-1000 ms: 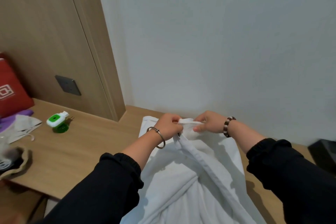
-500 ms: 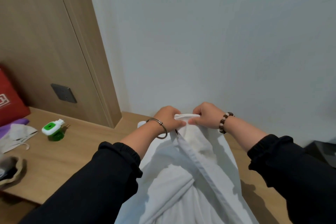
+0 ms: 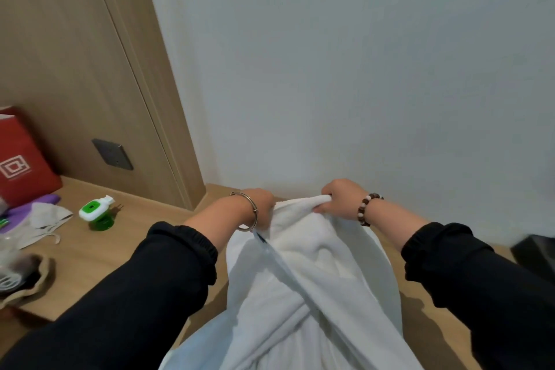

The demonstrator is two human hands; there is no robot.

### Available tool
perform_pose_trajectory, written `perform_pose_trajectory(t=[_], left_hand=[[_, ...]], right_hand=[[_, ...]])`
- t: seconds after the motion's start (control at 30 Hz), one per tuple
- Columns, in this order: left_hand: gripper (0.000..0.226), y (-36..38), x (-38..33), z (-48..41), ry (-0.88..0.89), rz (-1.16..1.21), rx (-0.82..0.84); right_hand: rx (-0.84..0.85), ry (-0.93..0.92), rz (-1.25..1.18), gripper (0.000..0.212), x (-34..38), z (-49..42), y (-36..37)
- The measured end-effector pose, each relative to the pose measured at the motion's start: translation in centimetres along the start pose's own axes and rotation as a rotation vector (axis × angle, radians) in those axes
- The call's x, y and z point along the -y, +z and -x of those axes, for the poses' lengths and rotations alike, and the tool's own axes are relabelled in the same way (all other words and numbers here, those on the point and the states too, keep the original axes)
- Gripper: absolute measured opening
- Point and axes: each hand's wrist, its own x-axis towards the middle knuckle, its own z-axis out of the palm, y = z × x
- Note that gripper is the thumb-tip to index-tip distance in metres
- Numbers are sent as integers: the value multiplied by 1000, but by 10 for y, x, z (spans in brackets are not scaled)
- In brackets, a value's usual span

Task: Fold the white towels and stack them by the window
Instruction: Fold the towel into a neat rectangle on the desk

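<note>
Both hands, the left hand (image 3: 260, 201) and the right hand (image 3: 339, 198), pinch the top edge of the white towel (image 3: 315, 279) raised over the worktop (image 3: 99, 252); soft and floppy, it looks best held by its corners.

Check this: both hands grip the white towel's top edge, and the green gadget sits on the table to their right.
Wrong side: the head view shows the green gadget on the table to their left. The left hand and right hand do grip the top edge of the towel.
</note>
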Motion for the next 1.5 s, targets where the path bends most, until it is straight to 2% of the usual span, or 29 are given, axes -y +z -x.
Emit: perform_pose_trajectory(t=[0.07, 0.13, 0.2, 0.3, 0.33, 0.4, 0.47, 0.53, 0.67, 0.73, 0.87, 0.97, 1.07, 1.17, 1.37, 1.5], left_hand=[[30, 5, -2, -4, -2, -9, 9], [40, 8, -8, -8, 6, 169, -18], [40, 4, -18, -10, 31, 316, -77], [30, -2, -30, -13, 2, 325, -212], [27, -2, -31, -14, -10, 306, -252], [22, 0, -29, -14, -4, 212, -300], [14, 1, -28, -12, 19, 114, -321], [12, 1, -30, -9, 31, 84, -337], [13, 8, -28, -10, 44, 198, -306], [20, 17, -22, -7, 40, 309, -308], [20, 41, -12, 4, -33, 491, -359], [24, 68, 2, 13, -97, 539, -361], [19, 94, 22, 25, -127, 400, -284], [23, 118, 46, 41, -135, 170, -210], [25, 180, 108, 83, -167, -88, -161], [29, 224, 153, 126, -220, -110, -98]], right_hand=[[-44, -37, -25, 44, 8, 0, -1], [-65, -63, -44, 44, 13, -2, -3], [-85, -80, -55, 45, 17, -4, -4], [-117, -82, -63, 45, 20, -6, -7], [-98, -88, -53, 41, 19, -6, -10], [50, -99, 23, 28, 12, -4, -18], [265, -71, 180, 34, 5, -3, -22], [377, -38, 319, 45, -3, -6, -17], [414, -34, 410, 49, -12, -18, 0], [424, -66, 429, 48, -16, -22, 7], [451, -161, 494, 39, -24, -26, 29], [437, -200, 601, 34, -28, -23, 46], [347, -211, 618, 27, -28, -10, 66], [302, -190, 614, 42, -17, 7, 96], [404, -143, 563, 35, 72, 66, 172], [505, -31, 309, 33, 159, 104, 227]])
